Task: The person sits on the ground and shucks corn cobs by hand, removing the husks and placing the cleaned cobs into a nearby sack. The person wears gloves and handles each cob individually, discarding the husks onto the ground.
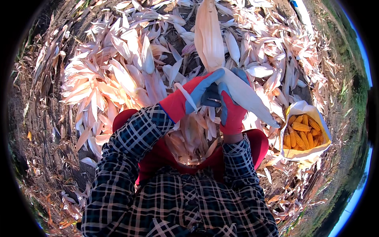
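Both hands wear red and grey work gloves and meet in front of my knees. My left hand [195, 94] has its fingers on the near end of a dry corn husk [247, 94], with a thin husk strip lying across the glove. My right hand [232, 109] grips the same husk, which slants down to the right past it. Another broad husk leaf [208, 38] stands out beyond the fingers, away from me. Whether an ear of corn is inside is hidden by the leaves and gloves.
Loose pale husks [118, 77] cover the ground ahead and between my knees. At the right stands an open white woven sack [324, 148] holding several yellow corn ears [301, 127]. A long pale object [303, 14] lies at the top right. Dry stalks lie at the left.
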A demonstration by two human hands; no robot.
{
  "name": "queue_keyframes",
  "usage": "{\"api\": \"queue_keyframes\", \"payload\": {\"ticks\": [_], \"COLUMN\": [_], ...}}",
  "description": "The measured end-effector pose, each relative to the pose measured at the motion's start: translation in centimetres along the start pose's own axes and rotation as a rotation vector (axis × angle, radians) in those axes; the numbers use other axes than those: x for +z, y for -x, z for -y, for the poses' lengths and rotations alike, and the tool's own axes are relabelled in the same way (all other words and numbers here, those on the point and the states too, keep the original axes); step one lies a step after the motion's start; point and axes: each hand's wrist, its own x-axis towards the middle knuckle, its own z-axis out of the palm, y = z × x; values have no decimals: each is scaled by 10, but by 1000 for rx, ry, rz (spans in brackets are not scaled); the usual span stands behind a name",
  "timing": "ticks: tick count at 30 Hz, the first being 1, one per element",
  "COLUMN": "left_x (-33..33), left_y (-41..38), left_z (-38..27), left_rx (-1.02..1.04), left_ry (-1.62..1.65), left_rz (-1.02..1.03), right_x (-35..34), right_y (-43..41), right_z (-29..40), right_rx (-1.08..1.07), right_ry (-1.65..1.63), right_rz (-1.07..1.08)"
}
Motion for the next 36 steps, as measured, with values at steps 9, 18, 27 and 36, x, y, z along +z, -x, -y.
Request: {"api": "queue_keyframes", "payload": {"ticks": [9,18,27,36], "left_x": [-47,-35,-24,-1], "left_y": [5,8,13,-8], "left_z": [-55,-36,-50,-59], "left_rx": [560,505,412,657], "left_ry": [78,-146,207,508], "left_rz": [-126,-131,-317,-159], "right_x": [-24,6,-10,30], "right_y": [-12,20,-3,67], "right_z": [-4,-14,-3,-21], "right_rx": [-45,252,252,1127], "right_ry": [690,514,791,-950], "right_rz": [708,592,819,425]}}
